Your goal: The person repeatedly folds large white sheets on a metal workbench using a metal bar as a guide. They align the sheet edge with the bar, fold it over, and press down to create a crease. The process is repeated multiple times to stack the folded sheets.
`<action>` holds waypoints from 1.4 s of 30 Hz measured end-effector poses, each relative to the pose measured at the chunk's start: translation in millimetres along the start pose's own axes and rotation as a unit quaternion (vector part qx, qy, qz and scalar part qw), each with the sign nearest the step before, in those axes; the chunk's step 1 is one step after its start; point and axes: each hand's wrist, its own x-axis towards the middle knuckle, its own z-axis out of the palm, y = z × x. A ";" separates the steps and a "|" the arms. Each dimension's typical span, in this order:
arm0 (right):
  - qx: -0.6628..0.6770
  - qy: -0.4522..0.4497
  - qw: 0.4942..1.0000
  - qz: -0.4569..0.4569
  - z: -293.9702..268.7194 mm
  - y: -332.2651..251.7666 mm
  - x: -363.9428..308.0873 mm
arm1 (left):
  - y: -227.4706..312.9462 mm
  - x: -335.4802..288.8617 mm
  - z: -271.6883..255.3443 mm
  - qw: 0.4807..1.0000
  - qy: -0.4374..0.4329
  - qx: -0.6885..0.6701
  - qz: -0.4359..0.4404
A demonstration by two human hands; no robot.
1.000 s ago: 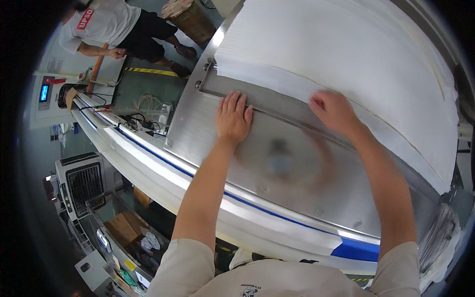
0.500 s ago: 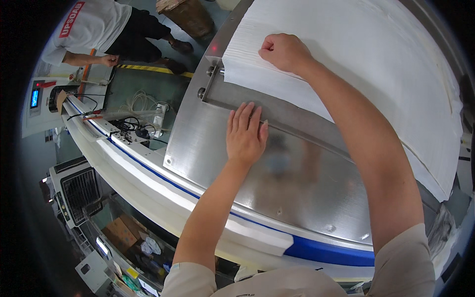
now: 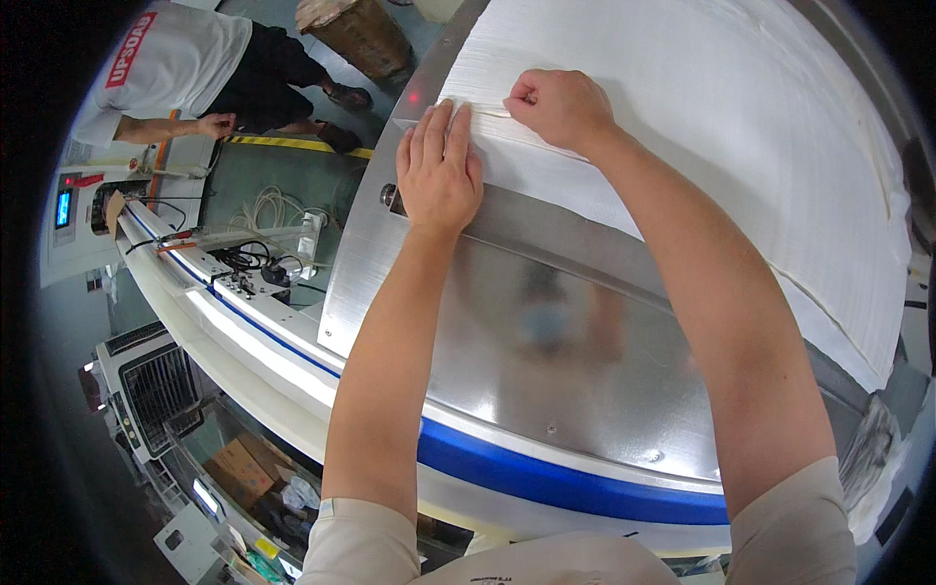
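Observation:
A wide stack of thin white sheets (image 3: 721,146) lies on a brushed steel table (image 3: 585,361). My left hand (image 3: 439,180) is laid over the stack's near left corner, fingers stretched out and close together, palm down. It also covers part of the steel bar (image 3: 585,263) along the stack's near side. My right hand (image 3: 564,109) rests on the sheets to the right of it, fingers curled into a pinch. What the pinch holds, if anything, is hidden. A slight crease runs through the sheets between the two hands.
A round black knob (image 3: 388,195) sticks out beside my left wrist. White and blue edging (image 3: 585,483) curves along the table's near side. At the far left stands another person (image 3: 185,68). Cables (image 3: 278,210) and a brown bin (image 3: 356,39) are beyond the table's left edge.
My left hand has moved from the steel surface up and left onto the sheet corner. My right hand has hardly moved. The white strip on the near edging has shifted left, baring more blue.

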 end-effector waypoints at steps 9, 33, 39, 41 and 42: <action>0.008 -0.021 1.000 0.019 -4.3 0.2 2.6 | -1.3 -1.4 1.2 1.000 0.005 -0.001 -0.010; 0.030 -0.014 0.999 0.027 -0.6 -0.9 -0.8 | -6.2 0.2 -8.7 1.000 -0.010 0.009 0.028; 0.053 -0.005 0.999 0.000 -11.2 1.3 -9.4 | 2.9 3.6 -26.4 0.995 -0.088 0.030 0.030; 0.067 0.036 0.995 -0.069 -17.2 -1.0 -30.3 | 0.8 6.9 -36.2 0.989 -0.125 0.046 0.070; 0.041 0.029 0.997 -0.056 -20.1 -1.8 -49.0 | -1.9 10.7 -41.0 0.984 -0.145 0.038 0.093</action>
